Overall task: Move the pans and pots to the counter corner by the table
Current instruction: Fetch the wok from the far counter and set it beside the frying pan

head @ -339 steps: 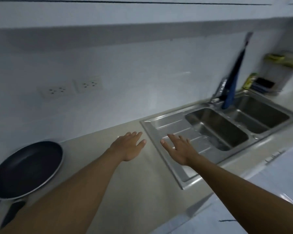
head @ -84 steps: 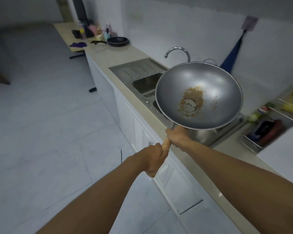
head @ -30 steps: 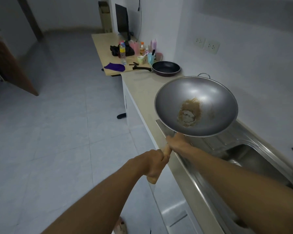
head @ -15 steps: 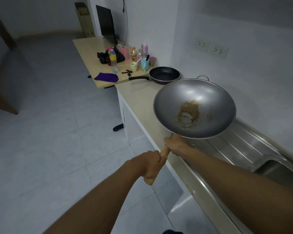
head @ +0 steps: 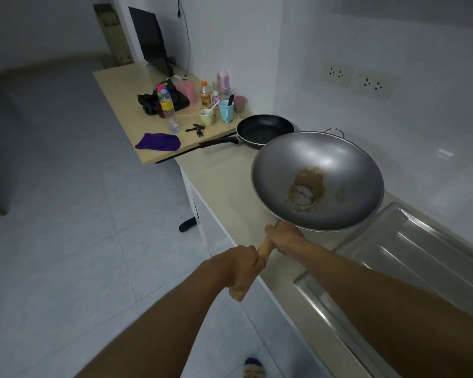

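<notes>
Both grips are wrapped tight round the wooden handle (head: 264, 248): left grip (head: 239, 268) at its butt, right grip (head: 283, 237) just under the bowl. The wok (head: 339, 159) rides beyond them, held above the surface (head: 221, 181). The corner has drawn closer in the last half second. The frying pan (head: 265, 129) by the table (head: 120, 85) sits just ahead, so I judge set-down comes next.
</notes>
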A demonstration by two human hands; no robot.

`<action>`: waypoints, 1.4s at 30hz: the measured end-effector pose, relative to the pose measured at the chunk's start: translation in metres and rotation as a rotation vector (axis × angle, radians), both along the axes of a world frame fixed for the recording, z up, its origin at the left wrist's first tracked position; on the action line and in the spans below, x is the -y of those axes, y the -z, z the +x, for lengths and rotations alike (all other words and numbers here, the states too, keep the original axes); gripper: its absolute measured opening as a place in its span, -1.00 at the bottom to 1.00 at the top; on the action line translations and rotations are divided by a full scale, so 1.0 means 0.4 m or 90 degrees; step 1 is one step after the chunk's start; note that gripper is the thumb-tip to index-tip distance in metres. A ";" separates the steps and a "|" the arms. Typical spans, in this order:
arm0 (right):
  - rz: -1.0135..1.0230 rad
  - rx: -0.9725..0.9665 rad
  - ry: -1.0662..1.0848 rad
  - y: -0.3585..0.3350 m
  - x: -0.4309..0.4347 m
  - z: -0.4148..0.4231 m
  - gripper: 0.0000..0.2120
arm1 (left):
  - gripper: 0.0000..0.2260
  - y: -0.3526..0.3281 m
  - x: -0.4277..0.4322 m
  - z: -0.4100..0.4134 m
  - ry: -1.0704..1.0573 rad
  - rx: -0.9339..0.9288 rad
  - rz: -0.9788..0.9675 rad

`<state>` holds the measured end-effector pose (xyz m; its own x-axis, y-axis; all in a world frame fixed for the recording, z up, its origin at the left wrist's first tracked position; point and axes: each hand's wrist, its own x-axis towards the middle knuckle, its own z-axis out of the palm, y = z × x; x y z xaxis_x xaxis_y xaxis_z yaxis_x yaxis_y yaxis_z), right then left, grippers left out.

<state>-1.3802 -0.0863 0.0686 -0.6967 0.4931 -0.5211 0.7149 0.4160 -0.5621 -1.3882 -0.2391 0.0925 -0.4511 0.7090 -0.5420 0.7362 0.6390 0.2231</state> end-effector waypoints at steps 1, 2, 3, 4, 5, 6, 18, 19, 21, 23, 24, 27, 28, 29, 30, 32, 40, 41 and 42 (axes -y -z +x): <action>-0.002 0.008 0.000 0.005 -0.008 -0.028 -0.55 | -0.51 0.007 -0.010 -0.032 0.000 -0.004 -0.007; -0.002 0.015 -0.001 0.011 -0.017 -0.055 -0.54 | -0.62 0.015 -0.019 -0.062 -0.007 -0.001 -0.002; 0.000 0.021 -0.002 0.018 -0.027 -0.082 -0.55 | -0.71 0.019 -0.029 -0.088 -0.018 0.005 0.006; 0.003 0.025 -0.001 0.025 -0.036 -0.108 -0.56 | -0.76 0.026 -0.038 -0.114 -0.022 0.008 0.011; 0.005 0.028 0.000 0.031 -0.044 -0.132 -0.59 | -0.75 0.031 -0.048 -0.137 -0.016 0.012 0.014; 0.006 0.031 -0.001 0.036 -0.050 -0.154 -0.63 | -0.73 0.036 -0.055 -0.159 -0.006 0.016 0.012; -0.027 0.060 0.074 0.119 -0.074 -0.384 -0.79 | -0.66 0.097 -0.079 -0.435 0.054 0.073 -0.012; -0.032 0.060 0.085 0.124 -0.072 -0.404 -0.80 | -0.65 0.100 -0.078 -0.462 0.052 0.084 -0.017; -0.041 0.059 0.105 0.134 -0.063 -0.443 -0.82 | -0.76 0.107 -0.073 -0.514 0.046 0.108 -0.018; -0.047 0.056 0.120 0.141 -0.054 -0.484 -0.84 | -0.80 0.116 -0.065 -0.565 0.031 0.123 -0.006; -0.054 0.053 0.130 0.144 -0.049 -0.503 -0.86 | -0.72 0.118 -0.058 -0.588 0.019 0.132 0.003; -0.076 0.043 0.156 0.147 -0.040 -0.550 -0.82 | -0.65 0.129 -0.048 -0.649 0.021 0.150 0.012; -0.082 0.038 0.169 0.148 -0.039 -0.566 -0.82 | -0.65 0.131 -0.047 -0.671 0.034 0.150 0.009; -0.090 0.031 0.184 0.147 -0.039 -0.580 -0.82 | -0.66 0.132 -0.047 -0.692 0.042 0.149 0.008; -0.100 0.025 0.199 0.146 -0.040 -0.593 -0.81 | -0.66 0.132 -0.048 -0.713 0.045 0.151 0.011; -0.126 0.020 0.225 0.142 -0.047 -0.616 -0.78 | -0.65 0.134 -0.051 -0.753 0.044 0.156 0.018; -0.217 0.021 0.317 0.139 -0.105 -0.719 -0.71 | -0.67 0.123 -0.098 -0.910 0.111 0.095 0.033; -0.216 0.019 0.317 0.140 -0.113 -0.733 -0.70 | -0.67 0.121 -0.105 -0.931 0.118 0.085 0.034; -0.215 0.020 0.311 0.139 -0.121 -0.748 -0.70 | -0.67 0.120 -0.111 -0.952 0.125 0.072 0.034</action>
<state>-1.6792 -0.0380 0.0131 -0.4122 0.5560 -0.7217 0.7970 -0.1637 -0.5814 -1.7691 -0.1948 0.0445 -0.2398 0.8058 -0.5414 0.8135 0.4711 0.3409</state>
